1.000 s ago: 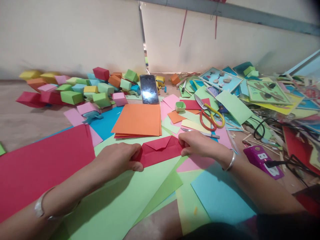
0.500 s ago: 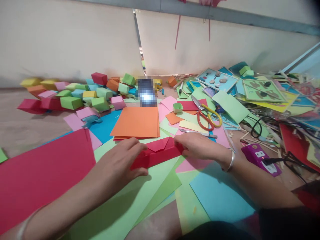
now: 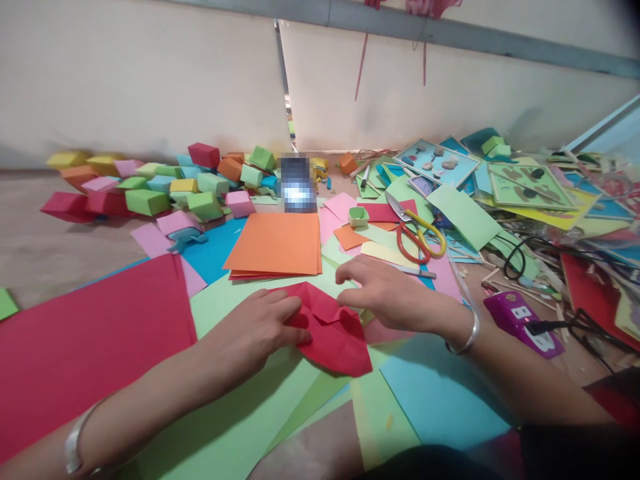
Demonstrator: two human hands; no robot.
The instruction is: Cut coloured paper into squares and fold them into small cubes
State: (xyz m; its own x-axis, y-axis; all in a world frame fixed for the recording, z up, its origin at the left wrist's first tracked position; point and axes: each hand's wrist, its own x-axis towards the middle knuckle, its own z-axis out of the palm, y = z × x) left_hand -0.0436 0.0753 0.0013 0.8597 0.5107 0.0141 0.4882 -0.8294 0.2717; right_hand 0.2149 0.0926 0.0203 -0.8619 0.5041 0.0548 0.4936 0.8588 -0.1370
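Observation:
A creased sheet of red paper [image 3: 334, 343] with a folded flap lies partly opened out over light green sheets [image 3: 210, 407]. My left hand [image 3: 273, 327] grips its left side, the thumb on top of the paper and the fingers at the left edge. Beside the upper right edge is my right hand [image 3: 385, 293], its thumb and forefinger apart with nothing visible between them. Just behind the paper sits a stack of orange sheets [image 3: 275, 243]. A craft knife [image 3: 415, 271] lies beyond my right hand, close to scissors [image 3: 420, 233] with red and yellow handles.
Several folded paper boxes [image 3: 145, 202] are heaped at the back left. A large red sheet [image 3: 100, 347] covers the left side. On the right are a purple power socket [image 3: 523, 320] with a plugged-in cable, blue sheets [image 3: 445, 387] and framed pictures [image 3: 530, 183]. A wall stands behind.
The red paper has gone from a narrow folded strip to a wider, partly unfolded sheet. My right hand has let go of its right end; my left hand still holds the left side.

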